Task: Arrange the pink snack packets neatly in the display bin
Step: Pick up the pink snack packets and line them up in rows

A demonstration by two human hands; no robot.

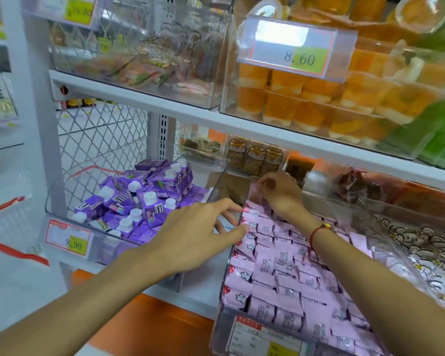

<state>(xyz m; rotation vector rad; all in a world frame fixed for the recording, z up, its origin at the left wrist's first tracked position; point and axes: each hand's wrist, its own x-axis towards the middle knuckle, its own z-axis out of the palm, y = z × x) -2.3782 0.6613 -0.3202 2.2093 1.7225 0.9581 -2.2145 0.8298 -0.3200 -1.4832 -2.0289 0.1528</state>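
Head view: right hand (pixel 275 194) hides rear pink snack packets (pixel 288 268).

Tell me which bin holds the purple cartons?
The clear bin on the lower shelf, left of the pink snack packets. It alone holds purple cartons with white caps; the upper bins hold orange cups.

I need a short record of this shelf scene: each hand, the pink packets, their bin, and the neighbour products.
left hand: fingers straight, touching the bin's left wall
right hand: fingers curled at the back packets; grip unclear
pink snack packets: in rows, filling the bin
display bin: clear plastic, lower shelf
purple cartons: heaped in the bin to the left
orange cups: shelf above
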